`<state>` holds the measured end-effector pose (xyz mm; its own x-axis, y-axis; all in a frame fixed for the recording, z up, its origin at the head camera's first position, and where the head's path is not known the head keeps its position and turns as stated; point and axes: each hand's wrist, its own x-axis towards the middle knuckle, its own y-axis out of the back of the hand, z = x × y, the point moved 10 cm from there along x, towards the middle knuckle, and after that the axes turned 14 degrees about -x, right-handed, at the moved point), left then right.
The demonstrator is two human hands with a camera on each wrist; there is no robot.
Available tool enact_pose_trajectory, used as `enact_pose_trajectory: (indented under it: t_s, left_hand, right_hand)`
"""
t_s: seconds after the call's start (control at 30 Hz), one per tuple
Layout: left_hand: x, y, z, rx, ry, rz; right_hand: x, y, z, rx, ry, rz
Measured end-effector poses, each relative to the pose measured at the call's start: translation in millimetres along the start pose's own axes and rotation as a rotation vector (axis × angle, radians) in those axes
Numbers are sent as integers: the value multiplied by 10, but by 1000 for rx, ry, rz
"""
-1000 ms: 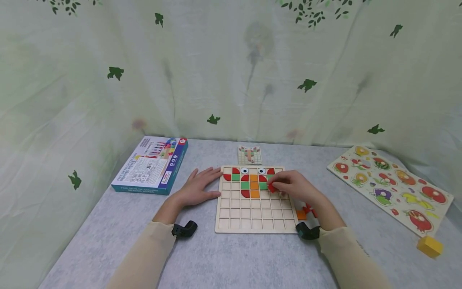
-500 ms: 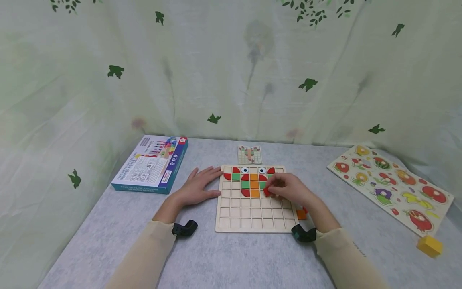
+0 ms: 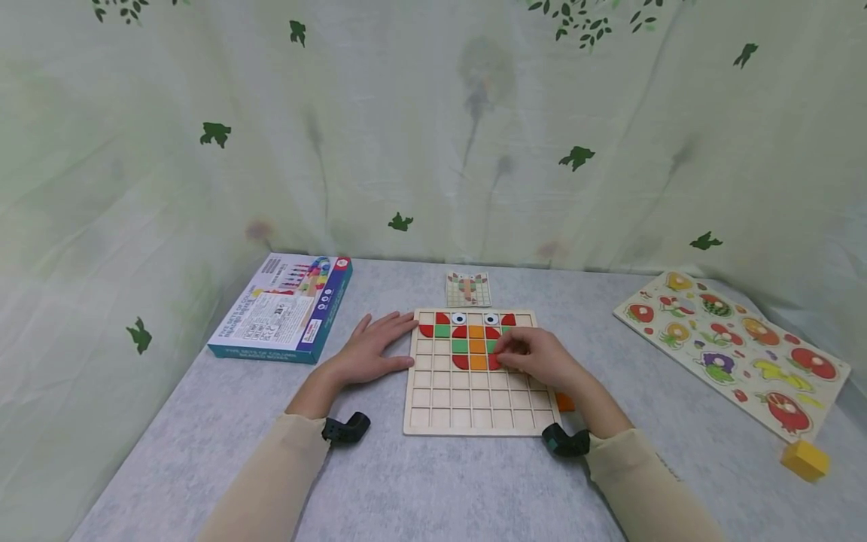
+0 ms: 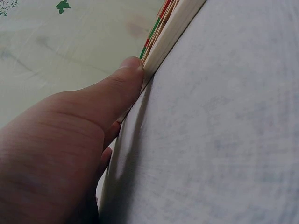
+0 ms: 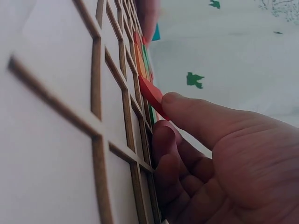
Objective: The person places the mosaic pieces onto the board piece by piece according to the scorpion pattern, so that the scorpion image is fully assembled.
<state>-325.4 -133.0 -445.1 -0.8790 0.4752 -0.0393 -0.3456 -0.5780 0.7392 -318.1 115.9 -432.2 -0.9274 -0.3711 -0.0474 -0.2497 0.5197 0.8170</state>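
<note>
A wooden grid board (image 3: 460, 419) lies on the table, with red, green and orange tiles and two eye tiles in its upper rows. My right hand (image 3: 542, 357) is over the board's right side and pinches a red quarter-round tile (image 5: 153, 95). This tile sits at the cell right of the lowest orange tile (image 3: 478, 362); in the right wrist view it is tilted, one edge down at the grid, with the thumb (image 5: 187, 109) on its near end. My left hand (image 3: 369, 352) lies flat with fingers spread, its fingertips and thumb (image 4: 114, 88) against the board's left edge.
A small pattern card (image 3: 468, 290) lies behind the board. To the left is a boxed set (image 3: 281, 309); to the right, a fruit puzzle board (image 3: 734, 354) and a yellow block (image 3: 805, 461). An orange tile (image 3: 565, 403) shows beside the board, partly under the right forearm.
The right hand has moved left with the red tile, from the board's right part to the cell beside the lowest orange tile. The left hand has stayed in place.
</note>
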Motion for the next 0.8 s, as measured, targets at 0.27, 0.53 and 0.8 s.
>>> enact_pose_trajectory:
  t_s: [0.27, 0.53, 0.8]
  left_hand:
    - [8, -12, -4, 0, -3, -3]
    - [9, -5, 18, 1, -5, 1]
    - [9, -6, 7, 8, 1, 0]
  right_hand:
    - [-10, -3, 13, -25, 3, 3]
    - [-14, 18, 18, -70, 19, 8]
    - [-2, -1, 17, -100, 12, -7]
